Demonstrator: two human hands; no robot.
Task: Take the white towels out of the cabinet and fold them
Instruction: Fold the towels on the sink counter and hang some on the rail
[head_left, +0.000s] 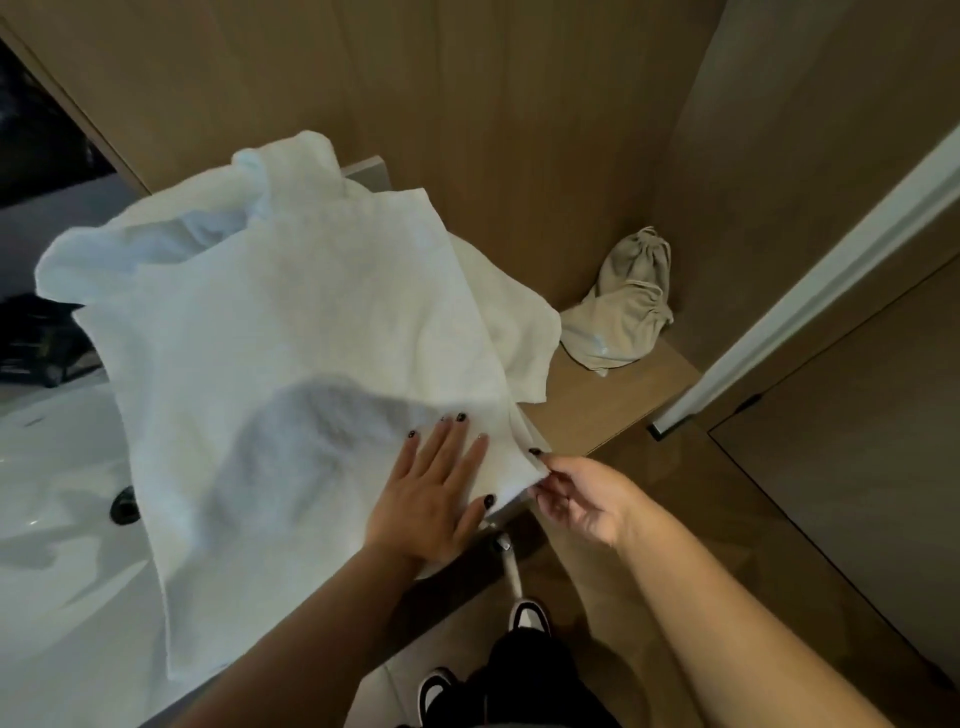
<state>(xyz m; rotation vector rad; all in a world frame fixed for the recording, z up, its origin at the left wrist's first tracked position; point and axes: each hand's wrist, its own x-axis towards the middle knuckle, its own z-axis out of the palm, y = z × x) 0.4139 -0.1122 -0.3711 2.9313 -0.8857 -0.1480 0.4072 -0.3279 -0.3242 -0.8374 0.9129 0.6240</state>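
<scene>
White towel (291, 322): spread flat, creased, far end bunched. Left hand (431, 488) lies on it, fingers straight and spread. Right hand (576, 493), just beside, pinches the towel's near corner.

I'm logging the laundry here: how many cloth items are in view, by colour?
White towels: 2, the big towel spread over the sink under the left hand, its corner pinched by the right hand, and a second towel beneath it.
Beige bag on the shelf: 1
Total: 3
</scene>
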